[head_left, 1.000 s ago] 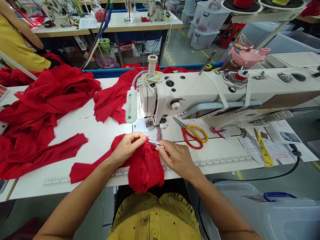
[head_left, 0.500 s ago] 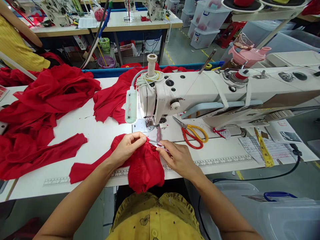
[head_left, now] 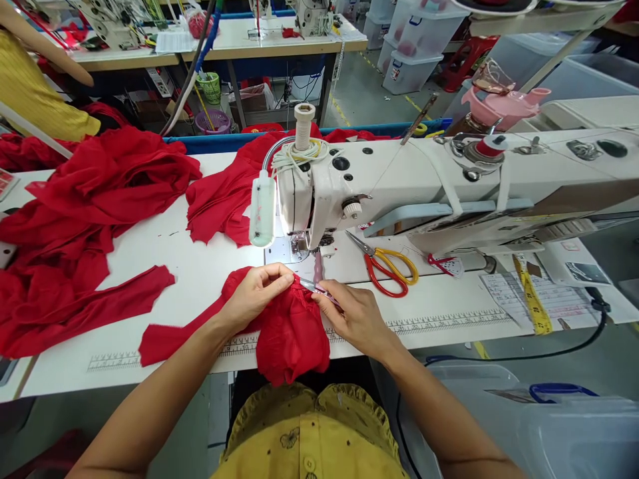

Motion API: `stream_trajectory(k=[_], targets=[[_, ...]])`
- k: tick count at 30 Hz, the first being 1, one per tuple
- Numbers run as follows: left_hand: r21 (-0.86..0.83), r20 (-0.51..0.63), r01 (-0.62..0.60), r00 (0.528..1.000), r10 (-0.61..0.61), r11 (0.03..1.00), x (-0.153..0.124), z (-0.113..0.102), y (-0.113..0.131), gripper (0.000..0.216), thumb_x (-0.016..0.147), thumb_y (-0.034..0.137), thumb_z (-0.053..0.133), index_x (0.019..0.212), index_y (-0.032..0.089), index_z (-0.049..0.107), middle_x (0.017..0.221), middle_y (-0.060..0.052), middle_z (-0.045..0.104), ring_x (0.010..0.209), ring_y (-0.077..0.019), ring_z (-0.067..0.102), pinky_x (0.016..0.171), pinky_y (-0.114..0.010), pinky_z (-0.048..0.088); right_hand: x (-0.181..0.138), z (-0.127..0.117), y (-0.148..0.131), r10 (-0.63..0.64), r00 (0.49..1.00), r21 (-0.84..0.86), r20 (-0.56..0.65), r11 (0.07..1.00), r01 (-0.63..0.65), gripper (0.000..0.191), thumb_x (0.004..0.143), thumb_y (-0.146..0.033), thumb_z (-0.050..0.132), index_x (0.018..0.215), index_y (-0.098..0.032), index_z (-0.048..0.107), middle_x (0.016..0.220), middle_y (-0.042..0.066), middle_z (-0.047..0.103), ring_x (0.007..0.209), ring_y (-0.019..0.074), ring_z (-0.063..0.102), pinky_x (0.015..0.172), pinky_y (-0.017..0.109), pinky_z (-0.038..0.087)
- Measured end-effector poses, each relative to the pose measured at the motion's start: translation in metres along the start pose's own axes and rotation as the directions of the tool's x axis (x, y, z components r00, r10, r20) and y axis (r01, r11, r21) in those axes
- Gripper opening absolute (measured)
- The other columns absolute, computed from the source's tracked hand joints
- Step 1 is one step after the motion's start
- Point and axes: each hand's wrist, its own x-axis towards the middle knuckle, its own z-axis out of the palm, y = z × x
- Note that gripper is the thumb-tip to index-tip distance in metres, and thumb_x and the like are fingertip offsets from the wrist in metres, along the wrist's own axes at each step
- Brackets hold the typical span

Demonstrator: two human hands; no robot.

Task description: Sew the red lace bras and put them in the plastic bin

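My left hand [head_left: 259, 291] pinches the gathered upper edge of a red fabric piece [head_left: 292, 336], whose ruffled part hangs over the table's front edge. A strip of the same red cloth runs out leftward under my left wrist. In my right hand [head_left: 354, 316] are small thread snips [head_left: 313, 287] with silver blades, their points touching the cloth close to my left fingertips. My right fingers partly hide the handle. Just beyond both hands stands the white sewing machine [head_left: 319, 193], its presser foot area close to the fabric.
Scissors [head_left: 387, 264] with red and yellow handles lie right of the needle area. A heap of red cloth [head_left: 100, 193] covers the left side. A yellow tape measure [head_left: 533, 296] hangs over papers at right. Another person's yellow top [head_left: 40, 93] shows at far left.
The view has shifted very slightly. Both hands, the cloth and the snips keep nearly the same position.
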Motion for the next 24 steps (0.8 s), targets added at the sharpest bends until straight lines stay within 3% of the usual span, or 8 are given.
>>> stream_trajectory(k=[8, 18, 24], targets=[[-0.03, 0.007, -0.004, 1.0, 0.004, 1.0, 0.0013, -0.0003, -0.0016, 0.035, 0.088, 0.05, 0.067, 0.082, 0.016, 0.064, 0.075, 0.002, 0.053, 0.068, -0.0108, 0.044, 0.064, -0.022, 0.036, 0.0019, 0.0003, 0.0015, -0.07, 0.997, -0.134, -0.018, 0.989, 0.067, 0.02, 0.106, -0.031, 0.047, 0.103, -0.018, 0.062, 0.08, 0.003, 0.075, 0.061, 0.0128, 0.066, 0.056, 0.027, 0.038], [-0.025, 0.038, -0.004, 0.999, 0.005, 1.0, 0.0001, 0.0002, -0.0012, 0.035, 0.089, 0.05, 0.066, 0.083, 0.015, 0.065, 0.075, 0.002, 0.053, 0.069, -0.0111, 0.044, 0.066, -0.023, 0.036, -0.0005, -0.0001, 0.0035, -0.05, 0.999, -0.005, -0.015, 0.999, 0.05, 0.017, 0.104, -0.029, 0.05, 0.098, -0.018, 0.061, 0.077, 0.001, 0.073, 0.055, 0.0109, 0.06, 0.056, 0.025, 0.038], [-0.019, 0.046, -0.011, 0.999, 0.011, 1.0, 0.0007, -0.0009, -0.0012, 0.035, 0.091, 0.049, 0.064, 0.082, 0.015, 0.064, 0.074, 0.002, 0.052, 0.068, -0.0104, 0.043, 0.065, -0.022, 0.035, -0.0009, -0.0012, 0.0022, 0.048, 0.997, 0.047, 0.055, 0.998, -0.051, 0.021, 0.105, -0.036, 0.049, 0.101, -0.019, 0.061, 0.071, -0.001, 0.07, 0.055, 0.0114, 0.06, 0.056, 0.024, 0.037]])
